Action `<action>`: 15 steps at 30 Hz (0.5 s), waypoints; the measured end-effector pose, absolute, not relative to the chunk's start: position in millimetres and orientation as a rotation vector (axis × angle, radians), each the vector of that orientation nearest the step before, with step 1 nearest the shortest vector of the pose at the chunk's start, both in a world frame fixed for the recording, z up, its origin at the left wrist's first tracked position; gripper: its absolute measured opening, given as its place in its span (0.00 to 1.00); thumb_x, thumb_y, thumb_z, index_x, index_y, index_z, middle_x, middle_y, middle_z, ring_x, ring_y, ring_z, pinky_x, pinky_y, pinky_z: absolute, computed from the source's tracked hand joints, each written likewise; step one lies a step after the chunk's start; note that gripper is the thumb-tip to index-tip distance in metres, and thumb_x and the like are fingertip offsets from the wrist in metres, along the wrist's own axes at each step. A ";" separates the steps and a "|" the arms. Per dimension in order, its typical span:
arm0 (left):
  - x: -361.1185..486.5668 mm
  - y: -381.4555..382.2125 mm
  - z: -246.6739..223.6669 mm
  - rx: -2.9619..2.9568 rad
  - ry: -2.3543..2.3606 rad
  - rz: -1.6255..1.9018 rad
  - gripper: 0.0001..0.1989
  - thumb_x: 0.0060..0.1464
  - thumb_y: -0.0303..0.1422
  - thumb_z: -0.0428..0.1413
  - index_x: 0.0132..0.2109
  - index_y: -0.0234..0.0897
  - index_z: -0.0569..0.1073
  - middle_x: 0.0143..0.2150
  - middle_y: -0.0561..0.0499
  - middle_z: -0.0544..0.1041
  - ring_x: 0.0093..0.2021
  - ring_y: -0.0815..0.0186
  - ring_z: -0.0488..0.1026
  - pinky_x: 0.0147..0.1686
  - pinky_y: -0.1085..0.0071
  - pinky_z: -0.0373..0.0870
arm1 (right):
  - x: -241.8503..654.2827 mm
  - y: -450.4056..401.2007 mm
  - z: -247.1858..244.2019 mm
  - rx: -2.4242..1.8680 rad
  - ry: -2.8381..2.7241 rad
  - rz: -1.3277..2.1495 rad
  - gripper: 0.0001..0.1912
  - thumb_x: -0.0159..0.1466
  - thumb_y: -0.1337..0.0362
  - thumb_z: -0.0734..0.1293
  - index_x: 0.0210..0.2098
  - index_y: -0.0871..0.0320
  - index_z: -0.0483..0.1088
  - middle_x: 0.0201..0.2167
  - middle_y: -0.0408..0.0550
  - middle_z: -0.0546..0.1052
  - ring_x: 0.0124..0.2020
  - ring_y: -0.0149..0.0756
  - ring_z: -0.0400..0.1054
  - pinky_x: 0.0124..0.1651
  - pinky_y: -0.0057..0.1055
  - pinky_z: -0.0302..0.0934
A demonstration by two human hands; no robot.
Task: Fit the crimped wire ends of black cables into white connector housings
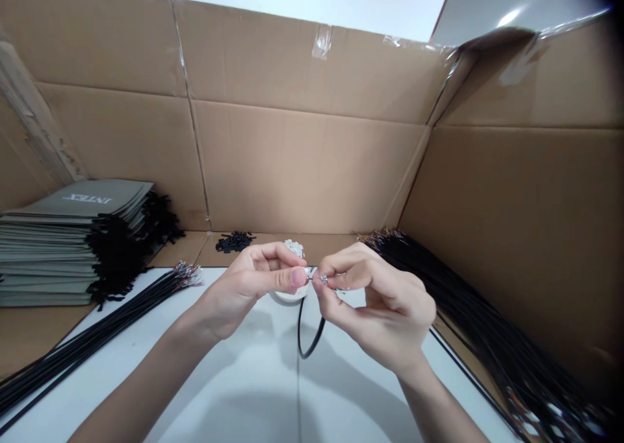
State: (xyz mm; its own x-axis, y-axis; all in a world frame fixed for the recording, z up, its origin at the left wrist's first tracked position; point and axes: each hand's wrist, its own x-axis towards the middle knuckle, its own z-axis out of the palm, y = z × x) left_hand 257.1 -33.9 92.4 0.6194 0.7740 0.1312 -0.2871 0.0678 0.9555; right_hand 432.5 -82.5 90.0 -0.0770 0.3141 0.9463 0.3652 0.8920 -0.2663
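My left hand [273,275] is closed in a pinch, thumb against fingertips. A thin dark wire seems to run from it to my right hand. My right hand [375,293] is also closed, pinching thin wire ends, some bare metal and some reddish, at the end of a black cable [305,354]. That cable hangs in a loop just below the fingertips. The two hands nearly touch. Behind them sits a round white container [287,297], mostly hidden. The tiny part inside my left fingertips cannot be made out.
Small white pieces [294,248] and black short tubes [234,241] lie at the back. To the left are black cables [112,323] and stacked grey sheets [43,254] with black strips. More black cables [482,326] lie right. Cardboard walls [302,164] enclose the white table [234,384].
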 end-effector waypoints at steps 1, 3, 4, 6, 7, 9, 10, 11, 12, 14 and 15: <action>257.3 -33.5 91.9 1.269 0.469 0.853 0.10 0.46 0.37 0.71 0.31 0.39 0.79 0.28 0.56 0.74 0.31 0.72 0.68 0.34 0.76 0.62 | 432.2 -81.8 89.7 -0.522 -1.675 -0.053 0.15 0.55 0.81 0.70 0.27 0.57 0.65 0.27 0.45 0.79 0.26 0.32 0.70 0.30 0.31 0.66; 257.6 -32.8 91.2 1.271 0.454 0.868 0.10 0.47 0.37 0.71 0.31 0.38 0.79 0.28 0.56 0.74 0.31 0.72 0.68 0.34 0.76 0.62 | 431.3 -80.6 88.7 -0.512 -1.669 -0.064 0.15 0.55 0.81 0.70 0.27 0.57 0.65 0.27 0.45 0.79 0.27 0.32 0.70 0.30 0.31 0.66; 257.7 -32.6 90.9 1.273 0.447 0.874 0.10 0.47 0.37 0.71 0.31 0.38 0.79 0.28 0.56 0.74 0.31 0.72 0.68 0.34 0.76 0.62 | 430.8 -80.1 87.9 -0.510 -1.660 -0.064 0.15 0.55 0.81 0.70 0.27 0.56 0.65 0.27 0.45 0.79 0.27 0.32 0.70 0.30 0.31 0.66; 257.7 -32.5 90.3 1.283 0.437 0.884 0.10 0.47 0.36 0.71 0.31 0.38 0.79 0.28 0.56 0.74 0.31 0.72 0.67 0.34 0.76 0.62 | 429.7 -79.1 85.8 -0.523 -1.640 -0.040 0.15 0.56 0.80 0.70 0.27 0.56 0.64 0.27 0.44 0.78 0.27 0.32 0.70 0.31 0.32 0.67; 257.7 -32.4 90.0 1.291 0.433 0.889 0.10 0.47 0.35 0.71 0.31 0.38 0.79 0.28 0.56 0.74 0.31 0.72 0.67 0.34 0.75 0.62 | 429.3 -78.7 84.6 -0.538 -1.627 -0.016 0.15 0.56 0.80 0.70 0.26 0.56 0.64 0.27 0.44 0.78 0.27 0.32 0.70 0.31 0.32 0.67; 257.4 -32.4 89.4 1.309 0.427 0.897 0.09 0.48 0.35 0.70 0.31 0.38 0.79 0.29 0.56 0.74 0.31 0.72 0.67 0.34 0.75 0.62 | 428.8 -78.3 82.7 -0.566 -1.606 0.038 0.15 0.56 0.79 0.71 0.26 0.56 0.64 0.27 0.43 0.78 0.28 0.32 0.70 0.31 0.32 0.67; 257.3 -32.4 89.2 1.315 0.426 0.898 0.09 0.48 0.34 0.70 0.31 0.38 0.79 0.29 0.56 0.74 0.31 0.72 0.67 0.34 0.75 0.62 | 428.8 -78.2 82.1 -0.574 -1.599 0.052 0.15 0.56 0.79 0.71 0.26 0.55 0.64 0.27 0.43 0.78 0.28 0.32 0.70 0.31 0.32 0.67; 257.2 -32.4 89.2 1.318 0.426 0.899 0.08 0.48 0.34 0.70 0.31 0.38 0.79 0.29 0.55 0.74 0.31 0.72 0.67 0.34 0.75 0.62 | 429.0 -78.3 81.9 -0.572 -1.596 0.050 0.15 0.56 0.79 0.71 0.26 0.55 0.64 0.27 0.43 0.78 0.28 0.33 0.70 0.31 0.32 0.67; 257.2 -32.4 89.3 1.321 0.429 0.897 0.08 0.48 0.33 0.70 0.32 0.38 0.79 0.29 0.55 0.74 0.31 0.71 0.67 0.34 0.75 0.62 | 429.2 -78.5 82.0 -0.565 -1.600 0.034 0.15 0.56 0.79 0.71 0.26 0.55 0.64 0.27 0.44 0.78 0.27 0.33 0.70 0.30 0.33 0.67; 257.4 -32.4 89.5 1.323 0.438 0.891 0.08 0.48 0.33 0.70 0.31 0.38 0.79 0.29 0.55 0.74 0.31 0.71 0.67 0.34 0.74 0.62 | 430.0 -78.8 83.1 -0.544 -1.620 -0.024 0.15 0.56 0.79 0.71 0.27 0.55 0.65 0.27 0.44 0.79 0.26 0.33 0.70 0.29 0.33 0.67; 257.6 -32.3 89.6 1.324 0.443 0.890 0.08 0.47 0.33 0.70 0.31 0.38 0.79 0.28 0.55 0.74 0.31 0.71 0.67 0.34 0.74 0.62 | 430.4 -78.9 83.8 -0.535 -1.633 -0.053 0.15 0.56 0.79 0.71 0.27 0.55 0.65 0.27 0.44 0.79 0.26 0.33 0.70 0.29 0.33 0.67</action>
State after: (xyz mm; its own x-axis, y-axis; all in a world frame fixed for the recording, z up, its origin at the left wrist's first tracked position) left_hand 257.6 -32.3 89.6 0.6087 0.7678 0.1999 -0.3040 -0.0070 0.9526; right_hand 430.4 -78.9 83.8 -0.0363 0.3088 0.9504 0.3696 0.8878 -0.2743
